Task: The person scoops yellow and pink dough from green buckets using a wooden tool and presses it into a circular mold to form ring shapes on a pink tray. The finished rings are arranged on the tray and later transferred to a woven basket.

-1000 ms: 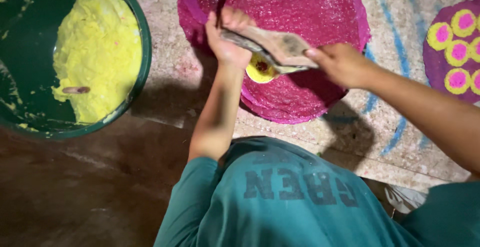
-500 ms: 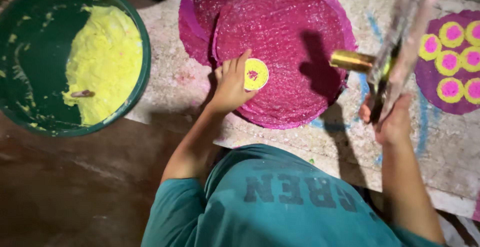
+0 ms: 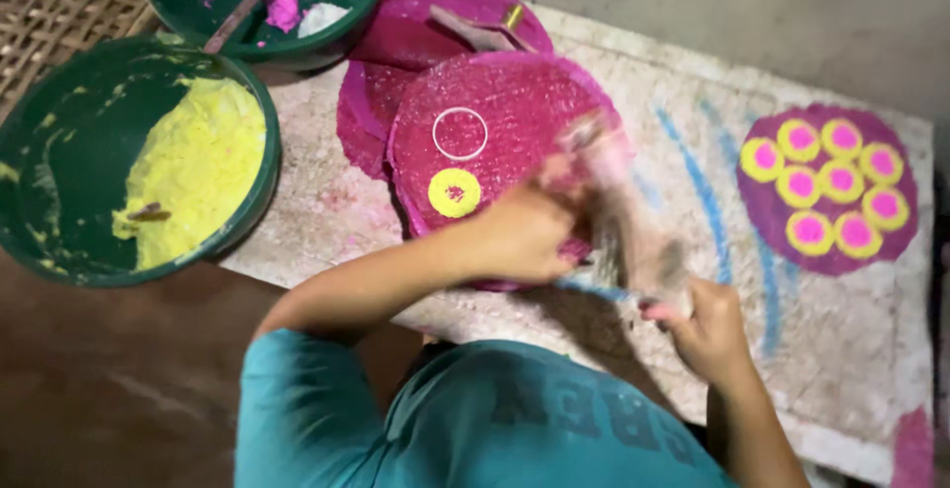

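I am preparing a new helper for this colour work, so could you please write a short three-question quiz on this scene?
1. True or false: the yellow disc lies on the pink sheet.
2. What fills the nearer green bowl? A) yellow paste B) blue powder C) water
3. What marks the pink sheet just above the yellow disc?

Key:
1. True.
2. A, the yellow paste.
3. An empty white ring outline.

The left hand and right hand hold a blurred tool between them.
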